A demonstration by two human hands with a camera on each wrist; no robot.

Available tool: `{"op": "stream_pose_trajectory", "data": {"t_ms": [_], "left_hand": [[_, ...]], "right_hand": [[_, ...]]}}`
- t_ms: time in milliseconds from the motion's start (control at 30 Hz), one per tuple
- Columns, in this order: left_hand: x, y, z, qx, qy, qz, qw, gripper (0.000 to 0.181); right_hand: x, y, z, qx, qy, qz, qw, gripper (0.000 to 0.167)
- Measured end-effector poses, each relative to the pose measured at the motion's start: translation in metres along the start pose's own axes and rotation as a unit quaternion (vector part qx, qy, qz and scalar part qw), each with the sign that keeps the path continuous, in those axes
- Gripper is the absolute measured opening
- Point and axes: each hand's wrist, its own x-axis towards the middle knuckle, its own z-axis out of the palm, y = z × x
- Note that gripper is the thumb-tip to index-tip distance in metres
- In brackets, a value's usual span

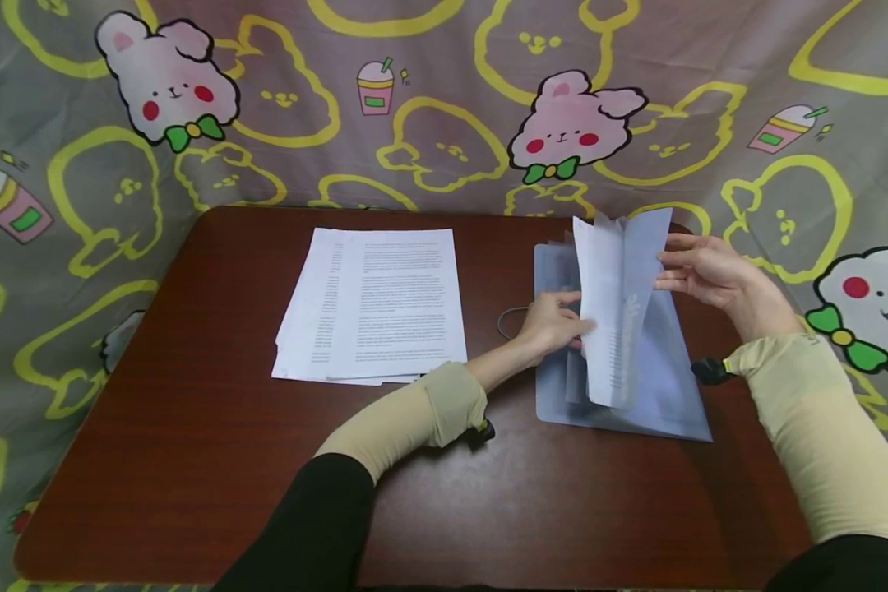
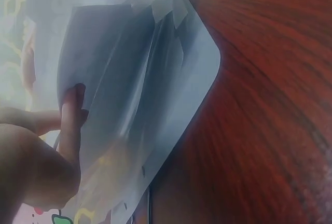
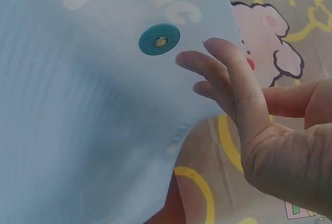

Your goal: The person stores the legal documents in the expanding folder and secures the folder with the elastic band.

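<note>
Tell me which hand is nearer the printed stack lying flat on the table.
Left. In the head view, the left hand is right of the printed stack, at the folder; the right hand is farther right, by its raised flap.

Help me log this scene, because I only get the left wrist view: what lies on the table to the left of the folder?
Observer: Overlapping printed sheets lie flat on the table, left of the folder.
Operator: What's on the raised flap?
Observer: The right wrist view shows a round teal fastener with a metallic centre, below pale lettering.
Operator: Anything beside it?
Observer: The right hand, with its fingertips over the flap near its edge; I can't tell how firmly they touch.
</note>
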Motion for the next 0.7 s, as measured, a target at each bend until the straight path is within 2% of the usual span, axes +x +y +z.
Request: {"op": "stream_pose_trajectory", "data": {"t_ms": [100, 333, 500, 700], "left_hand": [[0.001, 0.000, 0.001, 0.006, 0.002, -0.005, 1.0000, 0.057], [0.005, -0.001, 0.002, 0.037, 0.004, -0.012, 0.9993, 0.056], [0.008, -0.002, 0.002, 0.044, -0.007, -0.011, 0.9989, 0.056], [0.011, -0.003, 0.006, 0.054, -0.020, -0.008, 0.9983, 0.056]], "right_hand": [[0.000, 0.000, 0.001, -0.005, 0.000, -0.001, 1.0000, 0.087], [0.001, 0.002, 0.005, -0.052, 0.010, -0.009, 0.9985, 0.085], [0.002, 0.003, 0.005, -0.041, 0.002, -0.008, 0.9991, 0.087], [0.002, 0.007, 0.005, -0.077, 0.011, -0.007, 0.9969, 0.085]]}}
